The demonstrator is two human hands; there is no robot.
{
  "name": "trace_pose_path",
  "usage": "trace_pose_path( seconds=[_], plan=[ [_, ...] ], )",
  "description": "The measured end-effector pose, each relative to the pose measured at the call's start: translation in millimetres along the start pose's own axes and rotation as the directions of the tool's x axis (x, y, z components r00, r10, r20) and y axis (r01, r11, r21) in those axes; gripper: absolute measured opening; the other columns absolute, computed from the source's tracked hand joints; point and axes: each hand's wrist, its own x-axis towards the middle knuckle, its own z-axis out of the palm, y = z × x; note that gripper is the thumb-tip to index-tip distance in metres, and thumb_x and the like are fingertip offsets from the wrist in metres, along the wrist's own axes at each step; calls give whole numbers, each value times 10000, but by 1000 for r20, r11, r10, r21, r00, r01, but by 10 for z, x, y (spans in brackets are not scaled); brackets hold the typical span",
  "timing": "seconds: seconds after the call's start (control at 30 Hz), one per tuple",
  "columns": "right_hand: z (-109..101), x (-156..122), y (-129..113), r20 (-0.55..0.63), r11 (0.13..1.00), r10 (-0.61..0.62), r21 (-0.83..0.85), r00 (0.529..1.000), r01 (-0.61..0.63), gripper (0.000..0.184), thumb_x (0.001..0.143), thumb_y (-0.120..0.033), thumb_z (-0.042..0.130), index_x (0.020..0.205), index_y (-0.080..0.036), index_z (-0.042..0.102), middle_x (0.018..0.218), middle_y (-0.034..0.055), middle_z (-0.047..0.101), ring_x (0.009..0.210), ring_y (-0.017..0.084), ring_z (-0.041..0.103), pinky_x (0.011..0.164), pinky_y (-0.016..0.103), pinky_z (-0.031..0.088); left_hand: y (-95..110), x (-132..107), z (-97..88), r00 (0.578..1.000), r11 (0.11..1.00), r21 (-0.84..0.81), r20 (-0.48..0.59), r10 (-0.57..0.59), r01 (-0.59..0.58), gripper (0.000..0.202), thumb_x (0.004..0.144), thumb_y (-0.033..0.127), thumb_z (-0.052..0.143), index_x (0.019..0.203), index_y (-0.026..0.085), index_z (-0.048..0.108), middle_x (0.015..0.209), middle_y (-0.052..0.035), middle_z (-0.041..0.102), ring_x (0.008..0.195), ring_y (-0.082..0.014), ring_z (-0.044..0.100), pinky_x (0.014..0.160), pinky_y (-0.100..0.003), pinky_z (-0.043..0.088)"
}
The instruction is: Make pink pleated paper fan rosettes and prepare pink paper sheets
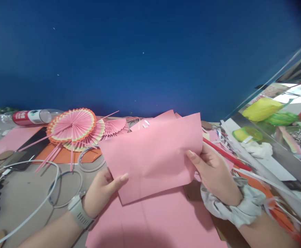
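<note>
A sheet of pink paper (150, 158) is lifted up between my two hands, slightly bent. My left hand (102, 191) pinches its lower left side, thumb on the near face. At the right edge, my right hand (212, 168) grips it the same way, with a small crease by the thumb. Beneath lies more pink paper (145, 224) on the table, and further pink sheets (166, 117) show behind the raised one. The fingers behind the sheet are partly hidden.
Pleated paper fans (73, 125) with pink strips lie at the left, near a plastic bottle (31, 117) and metal rings (65, 189). A white cable (37, 210) loops across the front left. Paper scraps and a red strip (228, 155) clutter the right. A blue partition (140, 62) stands behind.
</note>
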Motion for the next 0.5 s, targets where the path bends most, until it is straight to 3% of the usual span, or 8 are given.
trace_pose_path(
  seconds=[0.13,0.2,0.3,0.37,0.43,0.5],
  plan=[
    [62,-2,2,-101,1000,13,-18,995,-15,213,831,-412,540,1006,-293,553,951,-5,622,885,183,593,742,313,501,3,13,20,991,951,-303,131,-20,59,218,831,392,535,809,175,542,693,-8,601,645,-135,547,614,-246,445],
    [56,-23,1,-153,999,7,-51,988,-15,184,816,-422,557,951,-297,563,909,-16,625,839,178,589,709,296,496,-14,13,30,987,917,-385,157,-44,102,211,832,373,551,915,186,502,681,14,581,621,-112,525,605,-225,433],
    [30,-44,18,-176,995,37,-87,984,-53,180,811,-454,547,834,-277,568,783,-17,615,718,170,567,610,277,473,-26,1,37,990,895,-426,101,-98,133,261,868,365,507,1069,217,430,628,57,511,533,-77,459,532,-185,390],
    [22,-38,32,-170,993,105,-40,980,-113,214,818,-475,527,797,-265,565,737,-15,602,659,158,551,555,265,458,-23,-17,41,993,872,-474,43,-114,121,327,925,360,373,1232,256,331,696,38,527,569,-86,484,559,-199,414],
    [28,-20,34,-152,983,178,82,972,-167,235,822,-492,512,823,-264,568,744,-13,607,640,152,558,551,265,470,-27,-43,47,996,873,-480,40,-78,87,403,939,324,312,1331,291,227,819,-1,558,667,-108,528,641,-238,450],
    [45,-2,21,-121,958,225,207,967,-197,257,816,-507,512,882,-267,576,761,-7,620,640,155,578,561,272,493,-47,-72,54,998,926,-376,70,12,15,475,895,263,412,1339,305,249,954,-38,552,787,-134,540,721,-269,458]
  ],
)
